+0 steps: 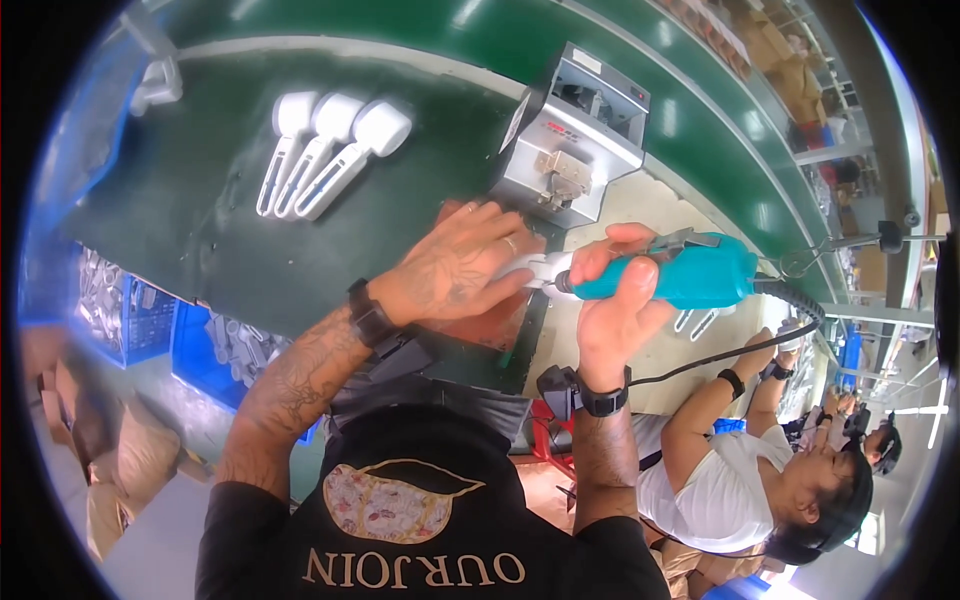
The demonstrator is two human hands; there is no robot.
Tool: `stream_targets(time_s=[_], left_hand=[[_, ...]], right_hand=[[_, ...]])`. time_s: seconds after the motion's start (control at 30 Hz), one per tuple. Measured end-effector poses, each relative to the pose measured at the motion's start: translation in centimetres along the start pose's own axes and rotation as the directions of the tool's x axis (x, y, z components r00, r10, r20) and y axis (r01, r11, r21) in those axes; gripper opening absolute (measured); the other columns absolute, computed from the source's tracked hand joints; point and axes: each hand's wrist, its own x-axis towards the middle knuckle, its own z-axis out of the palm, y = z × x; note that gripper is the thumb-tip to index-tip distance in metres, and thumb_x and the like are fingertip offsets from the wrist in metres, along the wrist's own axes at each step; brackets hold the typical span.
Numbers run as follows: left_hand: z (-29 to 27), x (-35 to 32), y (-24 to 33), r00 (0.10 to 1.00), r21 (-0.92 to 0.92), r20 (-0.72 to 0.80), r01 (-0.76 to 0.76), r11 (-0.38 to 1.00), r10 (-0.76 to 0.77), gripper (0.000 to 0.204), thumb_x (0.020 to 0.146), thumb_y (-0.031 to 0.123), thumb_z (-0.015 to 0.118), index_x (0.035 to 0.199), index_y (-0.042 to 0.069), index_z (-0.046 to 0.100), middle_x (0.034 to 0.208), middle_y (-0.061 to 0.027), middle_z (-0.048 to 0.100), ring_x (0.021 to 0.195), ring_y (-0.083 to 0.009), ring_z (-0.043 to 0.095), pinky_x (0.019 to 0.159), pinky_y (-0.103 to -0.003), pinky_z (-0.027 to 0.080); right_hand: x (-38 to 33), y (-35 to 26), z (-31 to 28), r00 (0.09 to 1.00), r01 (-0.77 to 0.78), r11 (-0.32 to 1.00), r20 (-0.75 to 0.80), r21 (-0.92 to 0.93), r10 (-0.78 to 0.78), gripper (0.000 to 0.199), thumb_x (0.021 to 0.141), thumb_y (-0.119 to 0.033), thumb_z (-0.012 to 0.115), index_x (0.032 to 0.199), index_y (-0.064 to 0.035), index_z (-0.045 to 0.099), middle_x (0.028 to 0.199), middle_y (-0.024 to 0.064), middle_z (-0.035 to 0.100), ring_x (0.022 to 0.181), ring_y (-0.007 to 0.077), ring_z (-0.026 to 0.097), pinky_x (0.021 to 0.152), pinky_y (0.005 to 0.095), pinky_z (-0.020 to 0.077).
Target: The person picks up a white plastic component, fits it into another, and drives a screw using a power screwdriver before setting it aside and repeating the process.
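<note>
My right hand [622, 310] is wrapped round a teal electric screwdriver [712, 270], which lies sideways with its bit end to the left. The tip meets a white plastic part [546, 268] held in my left hand [455, 262]. Most of that part is hidden by my left fingers. Beneath my left hand is a reddish-brown pad [488, 328] on the dark green table. Farther off, three white long-handled plastic pieces with round heads [383, 128] lie side by side, their handles toward me.
A grey-and-black screw feeder [575, 135] stands beyond my hands. The screwdriver's black cable [700, 358] loops at the right. Blue crates of grey parts [205, 355] sit below the table's left edge. A co-worker in a white shirt [715, 480] is at the right.
</note>
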Motion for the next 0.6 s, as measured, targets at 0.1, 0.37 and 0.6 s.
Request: stream_targets(time_s=[0.1,0.37,0.6], left_hand=[[0.1,-0.1,0.1,0.999,0.002,0.024,0.034,0.999,-0.034,0.035,0.094,0.026,0.067,0.125,0.010,0.067,0.111,-0.0088,0.061,0.103,-0.0302,0.055,0.092,-0.045,0.044],[0.4,0.0,0.0,1.000,-0.004,0.031,0.001,1.000,-0.001,0.033,0.094,0.024,0.066,0.122,0.006,0.065,0.111,-0.0118,0.060,0.103,-0.0331,0.056,0.091,-0.045,0.046],[-0.1,0.3,0.2,0.997,-0.008,0.070,0.021,1.000,-0.020,0.034,0.093,0.024,0.067,0.123,0.006,0.065,0.120,-0.0116,0.061,0.111,-0.0341,0.057,0.096,-0.045,0.046]], right_hand=[[-0.4,0.6,-0.2,1.000,-0.005,1.000,-0.004,0.016,0.005,0.056,0.103,-0.048,0.061,0.114,0.0066,0.055,0.076,0.0096,0.057,0.066,0.0205,0.057,0.064,0.0355,0.0486],[-1.0,1.5,-0.2,0.998,-0.033,0.998,0.050,0.059,0.030,0.046,0.103,-0.044,0.063,0.104,0.0008,0.052,0.077,0.0094,0.055,0.067,0.0213,0.056,0.064,0.0358,0.0480],[-0.9,1.7,-0.2,0.997,-0.060,0.989,0.057,0.137,0.052,0.040,0.103,-0.039,0.063,0.104,-0.0007,0.053,0.079,0.0096,0.055,0.069,0.0214,0.056,0.065,0.0360,0.0482]])
